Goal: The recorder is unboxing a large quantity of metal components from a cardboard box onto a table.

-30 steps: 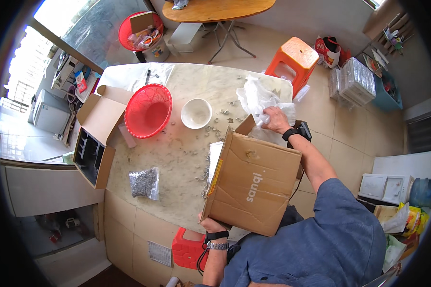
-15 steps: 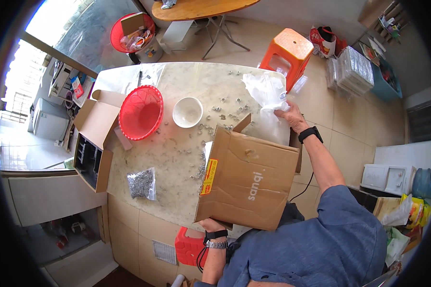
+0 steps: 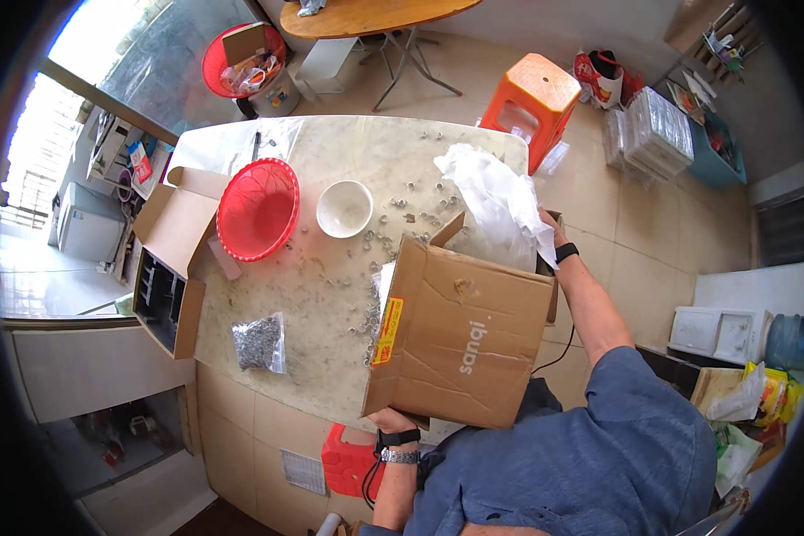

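Steadily brace the cardboard box (image 3: 464,335) over the tabletop's (image 3: 322,353) near edge, your left hand (image 3: 388,420) holding its corner; your right hand (image 3: 549,225) is partly hidden behind the white plastic bag (image 3: 493,192), grip unclear, so avoid snagging the flap (image 3: 448,230).

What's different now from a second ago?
The right hand moved rightward, and the near end of the white plastic bag swung right too, now partly covering the hand; its grip is unclear. The left hand stays at the near left corner of the cardboard box; the red basket and white bowl stay put.
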Available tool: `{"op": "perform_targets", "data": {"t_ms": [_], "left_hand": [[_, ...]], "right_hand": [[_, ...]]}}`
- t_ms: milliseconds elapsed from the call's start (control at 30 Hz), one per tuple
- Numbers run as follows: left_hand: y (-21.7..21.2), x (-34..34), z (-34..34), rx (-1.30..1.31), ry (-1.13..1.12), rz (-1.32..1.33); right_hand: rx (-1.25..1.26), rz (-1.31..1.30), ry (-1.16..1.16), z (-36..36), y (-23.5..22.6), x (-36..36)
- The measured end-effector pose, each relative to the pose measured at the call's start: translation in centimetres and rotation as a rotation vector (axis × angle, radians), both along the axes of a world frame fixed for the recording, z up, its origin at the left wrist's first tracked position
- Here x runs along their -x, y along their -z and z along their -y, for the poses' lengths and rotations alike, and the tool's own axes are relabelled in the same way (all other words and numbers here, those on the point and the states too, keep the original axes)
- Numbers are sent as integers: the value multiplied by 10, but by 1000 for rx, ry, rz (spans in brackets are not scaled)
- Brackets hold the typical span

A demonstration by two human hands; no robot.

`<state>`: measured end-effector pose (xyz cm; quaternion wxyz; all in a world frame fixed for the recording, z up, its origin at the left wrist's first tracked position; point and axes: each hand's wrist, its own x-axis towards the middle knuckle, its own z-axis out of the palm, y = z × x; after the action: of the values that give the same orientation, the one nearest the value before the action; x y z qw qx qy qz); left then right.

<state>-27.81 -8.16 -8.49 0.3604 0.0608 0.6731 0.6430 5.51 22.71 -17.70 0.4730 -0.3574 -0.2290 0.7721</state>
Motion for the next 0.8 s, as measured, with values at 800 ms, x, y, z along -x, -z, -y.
{"op": "perform_targets", "data": {"t_ms": [800], "left_hand": [[-76,22,-21,-214,185,-68]], "right_hand": [[-225,230,122,35,-80,-5]]}}
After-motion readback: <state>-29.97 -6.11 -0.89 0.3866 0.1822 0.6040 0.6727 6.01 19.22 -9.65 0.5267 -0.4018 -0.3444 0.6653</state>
